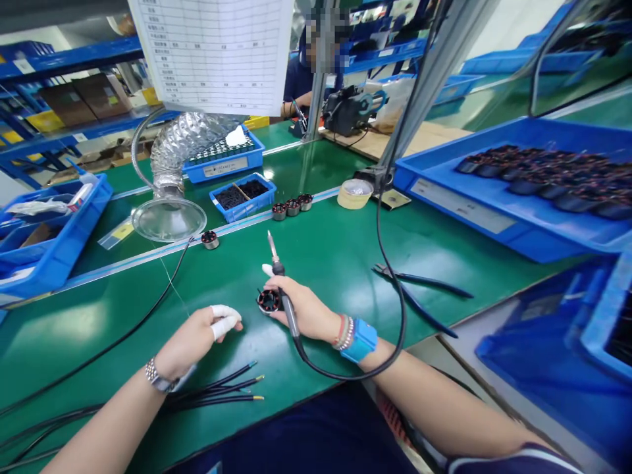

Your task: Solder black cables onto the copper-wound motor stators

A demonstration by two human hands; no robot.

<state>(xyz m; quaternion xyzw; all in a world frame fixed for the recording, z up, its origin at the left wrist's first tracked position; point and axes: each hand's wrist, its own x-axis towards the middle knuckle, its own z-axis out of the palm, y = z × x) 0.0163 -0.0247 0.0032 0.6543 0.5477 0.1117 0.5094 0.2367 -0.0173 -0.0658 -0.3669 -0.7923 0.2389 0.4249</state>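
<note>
My right hand (309, 309) is closed around a soldering iron (291, 316), its bare metal tip pointing away from me. The same hand also grips a small motor stator (269, 301) with black and copper-red windings, between thumb and fingers. To the left, my left hand (197, 336) hovers over the green bench with white finger covers on and its fingers drawn together. A thin solder wire (172, 283) runs down into that hand; its end is hidden. Below it lie several black cables (222, 388) with coloured wire ends.
Stators (292, 207) stand along the bench strip, another stator (210, 239) beside the fume duct (168, 219). A blue parts box (243, 197), tape roll (355, 193) and cutting pliers (424, 289) lie around. At right sits a blue tray (459, 197) of stators. A person (301, 85) sits opposite.
</note>
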